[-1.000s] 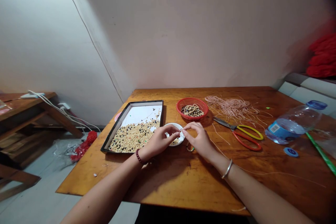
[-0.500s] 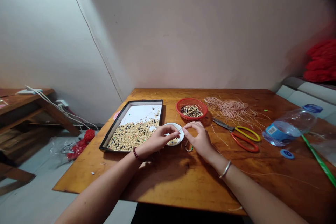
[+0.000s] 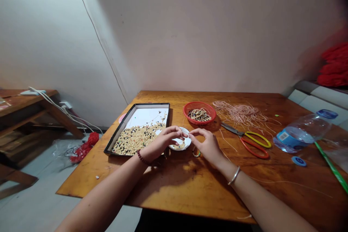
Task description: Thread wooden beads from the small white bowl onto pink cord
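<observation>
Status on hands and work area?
Left hand and right hand pinching thin cord above small white dish. Black-rimmed bead tray beside left hand.

The left arm point(image 3: 100, 192) and right arm point(image 3: 272, 203) come in bare from the bottom corners of the view and angle inward to meet near the middle. The left hand point(image 3: 165, 139) lies turned palm down, fingers reaching forward; the right hand point(image 3: 208, 148) arches over, fingers curved down. Their fingertips point(image 3: 185, 135) pinch just beside each other (anything held there is too fine to make out). The left wrist point(image 3: 141, 157) wears a dark red bead bracelet point(image 3: 140, 157), the right wrist point(image 3: 227, 169) a silver bangle point(image 3: 234, 175).
</observation>
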Available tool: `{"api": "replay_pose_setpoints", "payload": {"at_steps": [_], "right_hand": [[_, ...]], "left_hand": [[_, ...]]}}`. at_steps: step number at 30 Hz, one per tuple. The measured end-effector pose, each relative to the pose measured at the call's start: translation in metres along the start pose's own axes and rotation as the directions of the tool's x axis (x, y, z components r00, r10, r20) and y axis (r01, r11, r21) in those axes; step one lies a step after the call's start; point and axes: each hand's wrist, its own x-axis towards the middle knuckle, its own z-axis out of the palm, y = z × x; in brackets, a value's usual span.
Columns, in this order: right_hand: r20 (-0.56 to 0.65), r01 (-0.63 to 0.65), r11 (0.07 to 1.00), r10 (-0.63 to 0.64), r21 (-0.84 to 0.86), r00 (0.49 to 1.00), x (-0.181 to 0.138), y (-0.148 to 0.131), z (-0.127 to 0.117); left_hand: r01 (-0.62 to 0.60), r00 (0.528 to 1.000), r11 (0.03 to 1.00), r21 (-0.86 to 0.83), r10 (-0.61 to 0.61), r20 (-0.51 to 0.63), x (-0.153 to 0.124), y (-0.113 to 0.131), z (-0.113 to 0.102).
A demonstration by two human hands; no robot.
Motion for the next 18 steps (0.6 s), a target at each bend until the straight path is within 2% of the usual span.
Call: {"api": "replay_pose_setpoints", "payload": {"at_steps": [3, 6, 10, 18], "right_hand": [[-0.001, -0.008, 1.0, 0.008, -0.015, 1.0, 0.002, 0.003, -0.001], [-0.009, -0.034, 0.999, 0.034, 0.014, 0.999, 0.004, 0.006, -0.002], [-0.023, -0.084, 0.995, 0.085, 0.052, 0.996, 0.007, 0.012, -0.002], [-0.076, -0.158, 0.985, 0.163, 0.067, 0.984, 0.01, 0.02, -0.001]], "left_hand": [[-0.014, 1.0, 0.996, -0.091, 0.015, 0.003, 0.003, -0.004, -0.004], [-0.053, 0.997, 0.987, -0.154, 0.044, -0.064, 0.005, -0.006, -0.006], [-0.105, 0.982, 0.98, -0.167, 0.075, -0.175, 0.008, -0.007, -0.008], [-0.171, 0.953, 0.964, -0.205, 0.109, -0.284, 0.01, -0.003, -0.009]]}}
